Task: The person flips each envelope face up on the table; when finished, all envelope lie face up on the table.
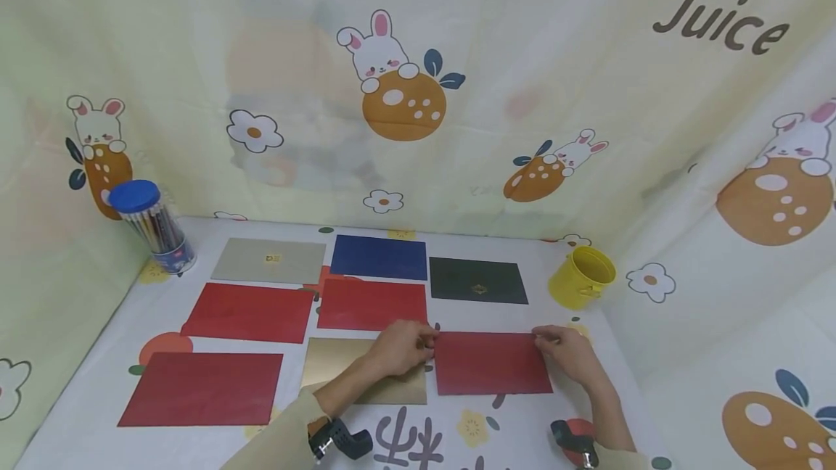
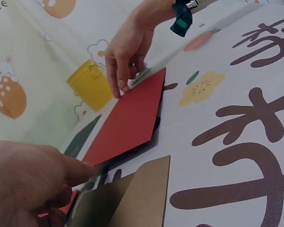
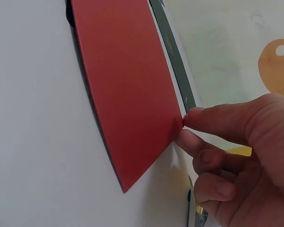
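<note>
Fingertips [image 3: 188, 117] of the right hand [image 1: 570, 352] are pinching the far right corner of the red envelope [image 1: 491, 363]; the left hand [image 1: 398, 347] is gripping its far left corner. The envelope is lying flat on the table [image 1: 104, 383], just beside the gold envelope [image 1: 333, 361] and in front of the black envelope [image 1: 478, 281]. A yellow cup [image 1: 581, 278] is standing beyond the right hand.

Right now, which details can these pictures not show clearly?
- Gold card: head view, left hand covers part.
- Emblem on black card: head view, too small.
- Pencil tube label: too small.
- Left hand's fingertips: left wrist view, blurred.
- Red card: right wrist view, cut off.
</note>
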A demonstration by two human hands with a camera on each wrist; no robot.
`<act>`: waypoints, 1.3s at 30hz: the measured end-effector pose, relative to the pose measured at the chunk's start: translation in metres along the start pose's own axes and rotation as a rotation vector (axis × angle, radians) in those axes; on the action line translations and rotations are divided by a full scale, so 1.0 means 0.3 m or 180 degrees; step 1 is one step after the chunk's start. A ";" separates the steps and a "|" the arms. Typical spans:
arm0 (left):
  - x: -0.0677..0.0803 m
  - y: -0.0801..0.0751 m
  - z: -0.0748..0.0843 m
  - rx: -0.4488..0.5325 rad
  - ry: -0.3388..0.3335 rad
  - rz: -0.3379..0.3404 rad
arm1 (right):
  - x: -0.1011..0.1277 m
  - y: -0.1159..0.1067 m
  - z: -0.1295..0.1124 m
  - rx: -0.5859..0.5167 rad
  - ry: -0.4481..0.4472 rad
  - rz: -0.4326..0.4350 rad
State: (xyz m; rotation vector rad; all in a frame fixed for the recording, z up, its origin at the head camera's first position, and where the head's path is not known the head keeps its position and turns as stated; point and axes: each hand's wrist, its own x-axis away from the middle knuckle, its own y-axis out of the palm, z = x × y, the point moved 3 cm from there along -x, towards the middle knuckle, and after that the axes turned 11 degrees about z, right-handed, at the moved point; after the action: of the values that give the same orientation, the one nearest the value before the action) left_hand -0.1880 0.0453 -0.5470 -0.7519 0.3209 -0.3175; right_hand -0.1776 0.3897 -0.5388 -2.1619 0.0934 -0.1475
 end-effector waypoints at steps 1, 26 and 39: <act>-0.003 0.000 -0.001 -0.0002 0.0005 0.0007 | 0.000 0.000 0.000 -0.0013 0.0015 0.0005; -0.024 -0.059 -0.045 0.0616 -0.0046 0.0380 | -0.013 -0.024 0.053 -0.1191 0.0400 -0.0010; -0.037 -0.038 -0.059 0.0861 -0.0121 0.0348 | -0.021 -0.019 0.043 -0.1337 0.0404 -0.0051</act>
State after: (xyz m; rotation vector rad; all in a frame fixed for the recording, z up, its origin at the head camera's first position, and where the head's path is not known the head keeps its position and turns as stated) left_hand -0.2070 0.0310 -0.5492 -0.4722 0.2754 -0.2372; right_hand -0.1820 0.4044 -0.5417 -2.5711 0.1943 -0.2965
